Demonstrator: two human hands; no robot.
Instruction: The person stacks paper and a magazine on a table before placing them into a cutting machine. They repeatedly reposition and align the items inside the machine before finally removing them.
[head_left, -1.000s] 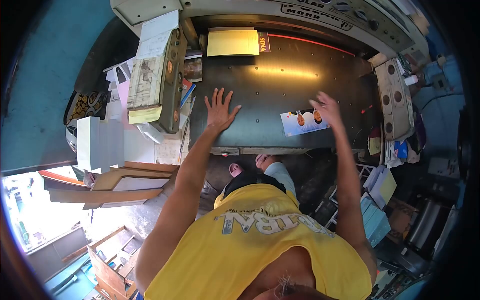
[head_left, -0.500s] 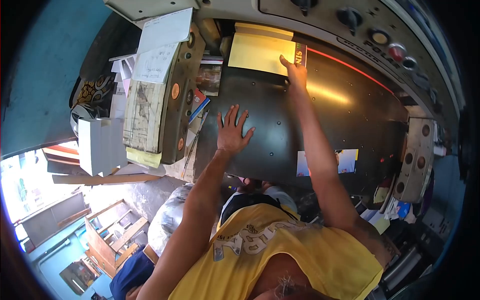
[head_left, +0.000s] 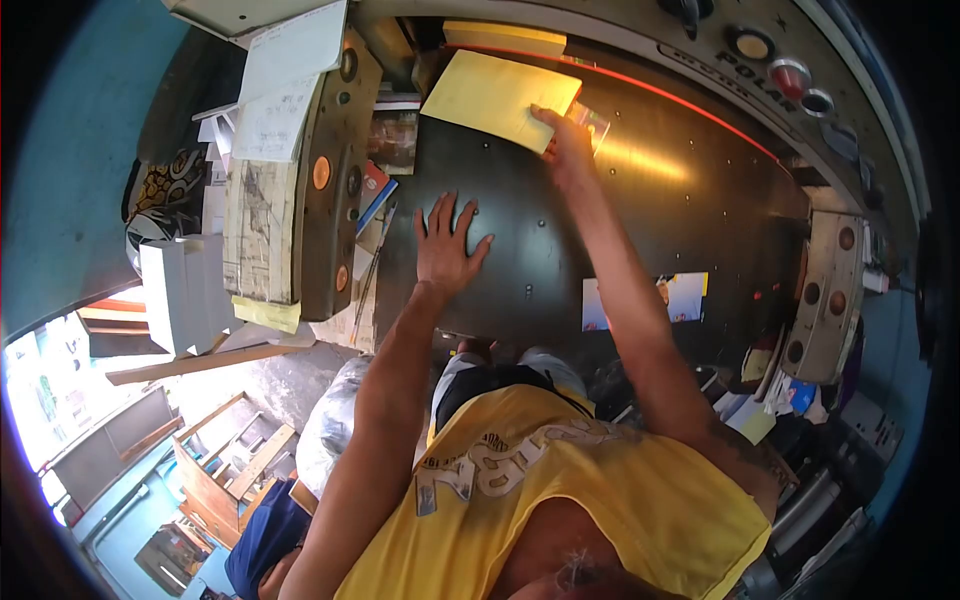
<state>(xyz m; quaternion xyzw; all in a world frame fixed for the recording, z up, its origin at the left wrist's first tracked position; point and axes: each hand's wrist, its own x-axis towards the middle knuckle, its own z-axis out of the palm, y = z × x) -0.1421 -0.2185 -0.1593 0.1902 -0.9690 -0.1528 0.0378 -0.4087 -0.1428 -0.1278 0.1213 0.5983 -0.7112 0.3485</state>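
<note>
Shifts the yellow paper (head_left: 490,95) askew from the back edge of the worktop (head_left: 520,250). Reaches over a printed card (head_left: 686,298) near the front edge; farther in, spreads the left hand (head_left: 447,252) open; beyond, grasps the yellow paper's right side with the right hand (head_left: 567,146).

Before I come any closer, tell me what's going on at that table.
A person's right hand holds a flat, yellow, rectangular paper sheet or stack by one side over the dark metal table. The left hand rests there, fingers spread. A glossy photo print lies partly hidden behind the right forearm.
</note>
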